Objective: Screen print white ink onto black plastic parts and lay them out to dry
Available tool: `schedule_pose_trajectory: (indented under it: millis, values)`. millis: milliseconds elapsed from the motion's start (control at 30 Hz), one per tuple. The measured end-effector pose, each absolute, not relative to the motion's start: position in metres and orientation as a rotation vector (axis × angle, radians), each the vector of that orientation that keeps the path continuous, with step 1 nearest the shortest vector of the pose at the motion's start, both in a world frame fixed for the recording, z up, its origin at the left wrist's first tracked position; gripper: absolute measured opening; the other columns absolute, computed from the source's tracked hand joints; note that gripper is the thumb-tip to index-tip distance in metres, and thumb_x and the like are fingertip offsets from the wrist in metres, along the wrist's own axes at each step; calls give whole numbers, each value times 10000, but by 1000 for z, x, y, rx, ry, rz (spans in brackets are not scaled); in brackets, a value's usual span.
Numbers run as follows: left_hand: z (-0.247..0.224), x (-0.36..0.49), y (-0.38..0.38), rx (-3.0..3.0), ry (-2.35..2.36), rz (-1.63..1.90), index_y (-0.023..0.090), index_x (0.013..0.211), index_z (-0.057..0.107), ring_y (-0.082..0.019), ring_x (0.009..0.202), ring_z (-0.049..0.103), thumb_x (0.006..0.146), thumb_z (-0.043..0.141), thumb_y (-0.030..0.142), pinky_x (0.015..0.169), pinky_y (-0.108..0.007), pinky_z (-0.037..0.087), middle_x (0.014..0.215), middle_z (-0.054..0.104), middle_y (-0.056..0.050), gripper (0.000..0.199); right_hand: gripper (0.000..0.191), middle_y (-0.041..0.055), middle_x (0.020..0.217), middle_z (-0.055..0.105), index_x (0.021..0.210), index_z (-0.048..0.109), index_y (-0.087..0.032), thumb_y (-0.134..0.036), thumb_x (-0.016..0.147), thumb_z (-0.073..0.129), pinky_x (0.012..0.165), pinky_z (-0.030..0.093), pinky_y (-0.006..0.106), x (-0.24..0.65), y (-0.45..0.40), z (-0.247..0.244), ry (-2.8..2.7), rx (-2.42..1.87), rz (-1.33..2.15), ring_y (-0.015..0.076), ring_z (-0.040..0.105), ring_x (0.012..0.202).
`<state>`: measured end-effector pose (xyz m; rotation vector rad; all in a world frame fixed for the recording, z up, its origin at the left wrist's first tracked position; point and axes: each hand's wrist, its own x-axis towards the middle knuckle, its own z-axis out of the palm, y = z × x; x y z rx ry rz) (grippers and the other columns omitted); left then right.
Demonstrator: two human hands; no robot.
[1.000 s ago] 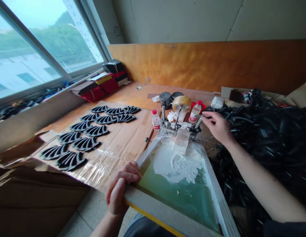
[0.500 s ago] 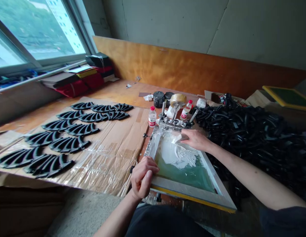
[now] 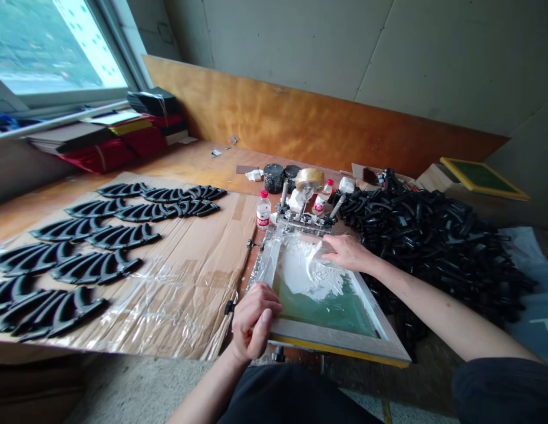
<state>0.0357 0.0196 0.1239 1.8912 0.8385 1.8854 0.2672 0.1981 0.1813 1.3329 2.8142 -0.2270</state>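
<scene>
Left hand (image 3: pixel 257 318) clasps screen frame (image 3: pixel 333 337); right hand (image 3: pixel 351 254) grips scraper (image 3: pixel 317 249) (white paste (image 3: pixel 297 272) alongside).

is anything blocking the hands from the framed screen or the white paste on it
Nothing visible blocks them. The left hand is closed on the near left corner of the framed screen; the right hand reaches across its right side to the white paste.

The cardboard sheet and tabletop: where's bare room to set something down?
Cardboard: its taped right part, between the black fan-shaped pieces and the frame. Tabletop: between the red stack and dark jars, scraps aside. Crowded: around the bottles and across the black heap.
</scene>
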Motion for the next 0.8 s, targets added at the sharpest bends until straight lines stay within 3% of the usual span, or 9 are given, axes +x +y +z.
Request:
schedule_pose_trajectory:
  millis: [333,500,667,800]
  values:
    - [128,36,21,1919,831,1910,135,871,627,-179,664,567,877,399,136,660,-381,454,707,606,-79,228,178,97,905,711,938,576,-198,-351,847,569,635,350,282,267,200,178,2651,1464,-29,260,657,832]
    - [129,36,22,1910,830,1919,133,865,621,-174,663,556,863,402,119,655,-383,450,708,601,-78,220,185,103,822,703,869,595,-187,-356,794,601,598,347,281,259,199,190,2601,1501,-103,263,650,769]
    - [127,35,22,1918,803,1914,126,877,623,-175,665,551,856,403,111,655,-390,441,708,594,-80,222,188,44,773,681,837,583,-199,-366,779,647,572,347,260,250,199,198,2703,1521,-336,211,623,709]
    - [127,34,24,1916,790,1900,123,889,629,-181,674,560,855,410,116,650,-391,438,726,606,-90,221,105,63,937,687,908,579,-211,-281,838,613,679,396,287,244,181,183,2887,1356,-155,230,628,869]
